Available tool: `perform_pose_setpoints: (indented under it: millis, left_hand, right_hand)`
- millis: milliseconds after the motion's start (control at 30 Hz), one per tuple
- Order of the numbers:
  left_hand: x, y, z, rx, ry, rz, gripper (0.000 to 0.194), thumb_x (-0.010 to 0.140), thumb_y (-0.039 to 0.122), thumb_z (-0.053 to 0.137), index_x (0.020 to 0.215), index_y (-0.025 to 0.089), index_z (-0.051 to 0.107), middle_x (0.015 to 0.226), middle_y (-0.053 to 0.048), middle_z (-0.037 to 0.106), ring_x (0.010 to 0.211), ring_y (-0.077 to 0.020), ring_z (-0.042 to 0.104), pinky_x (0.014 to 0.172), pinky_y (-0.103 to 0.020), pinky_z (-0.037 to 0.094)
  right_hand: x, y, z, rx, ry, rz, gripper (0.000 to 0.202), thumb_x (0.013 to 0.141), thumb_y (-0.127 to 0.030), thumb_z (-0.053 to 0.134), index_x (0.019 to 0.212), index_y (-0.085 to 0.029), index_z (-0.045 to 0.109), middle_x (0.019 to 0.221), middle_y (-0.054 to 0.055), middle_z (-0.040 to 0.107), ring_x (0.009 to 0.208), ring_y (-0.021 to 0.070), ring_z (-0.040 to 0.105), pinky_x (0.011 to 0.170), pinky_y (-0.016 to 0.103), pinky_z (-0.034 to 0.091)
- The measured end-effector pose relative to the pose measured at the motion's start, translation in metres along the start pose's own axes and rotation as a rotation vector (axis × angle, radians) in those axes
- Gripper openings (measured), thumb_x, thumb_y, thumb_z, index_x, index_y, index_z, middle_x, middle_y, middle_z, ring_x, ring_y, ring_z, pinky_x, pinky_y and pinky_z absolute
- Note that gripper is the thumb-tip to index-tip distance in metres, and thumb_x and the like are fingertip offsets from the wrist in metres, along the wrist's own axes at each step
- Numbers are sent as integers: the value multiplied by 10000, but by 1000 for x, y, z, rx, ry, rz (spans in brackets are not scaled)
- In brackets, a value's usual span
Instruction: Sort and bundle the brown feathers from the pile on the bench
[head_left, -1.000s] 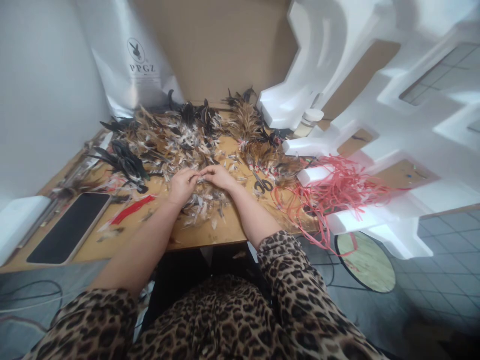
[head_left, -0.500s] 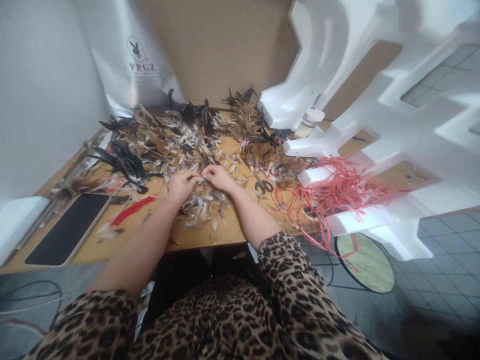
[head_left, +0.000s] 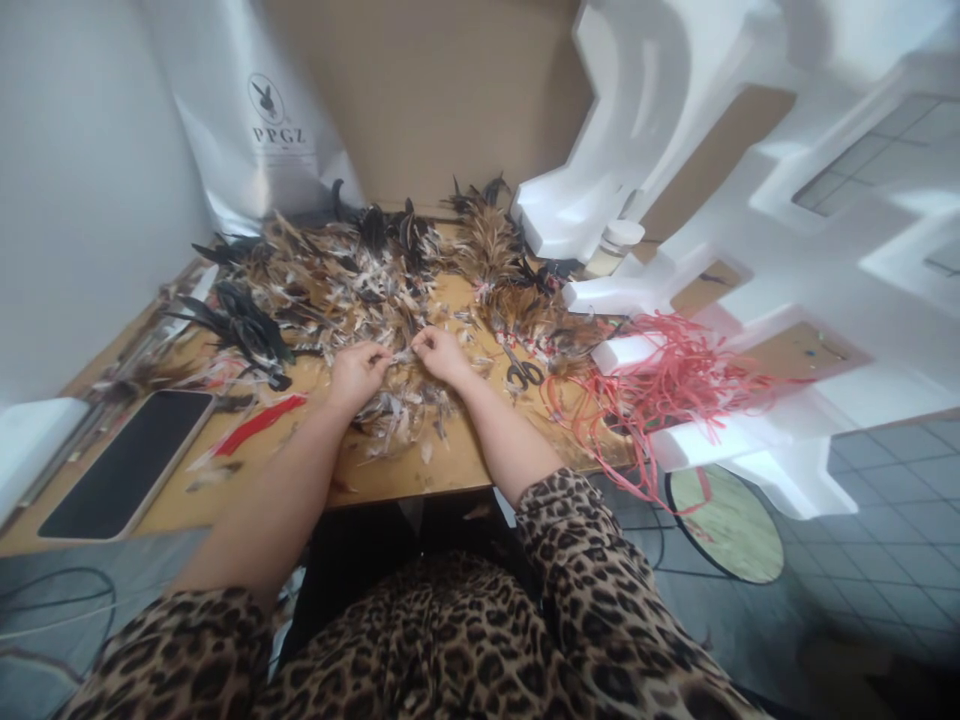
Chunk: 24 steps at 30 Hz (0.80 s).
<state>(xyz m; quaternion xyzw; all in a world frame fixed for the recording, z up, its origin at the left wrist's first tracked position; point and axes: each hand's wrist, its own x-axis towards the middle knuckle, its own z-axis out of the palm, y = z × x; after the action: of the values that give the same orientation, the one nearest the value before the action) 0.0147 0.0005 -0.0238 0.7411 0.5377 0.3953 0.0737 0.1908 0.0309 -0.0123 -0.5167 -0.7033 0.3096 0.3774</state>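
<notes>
My left hand (head_left: 358,375) is closed in a pinch over the wooden table, its fingertips at a small pale feather (head_left: 401,356). Just to its right, my right hand (head_left: 441,356) pinches at the same spot, thumb against fingers. Much of what the fingertips hold is hidden. Loose brown and white feathers (head_left: 394,412) lie beneath both hands. Beyond them spreads a large heap of brown, white and black feathers (head_left: 315,270). Black-handled scissors (head_left: 525,374) rest right of my right hand, beside a bundle of brown feathers (head_left: 532,318).
A phone (head_left: 127,465) and a red strip bundle (head_left: 259,424) lie on the left. Tangled pink-red ribbons (head_left: 675,375) drape over white foam pieces (head_left: 697,440) at the right. A lidded jar (head_left: 616,245) and a silver-white bag (head_left: 262,180) stand behind.
My hands have drawn slightly apart, the left shifting a little left and the right a little right. The view has shifted slightly; the feathers and scissors otherwise lie as before.
</notes>
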Motion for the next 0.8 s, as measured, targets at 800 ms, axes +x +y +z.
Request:
perform_pose_setpoints:
  millis: [800]
  left_hand:
    - [-1, 14, 1, -269, -45, -144, 94, 682, 261, 619, 707, 175, 650, 691, -26, 656, 640, -153, 577, 646, -277, 451]
  right_hand:
    - [-6, -21, 2, 856, -113, 163, 142, 709, -218, 622, 757, -156, 503, 615, -46, 597, 438, 36, 466, 393, 151, 303]
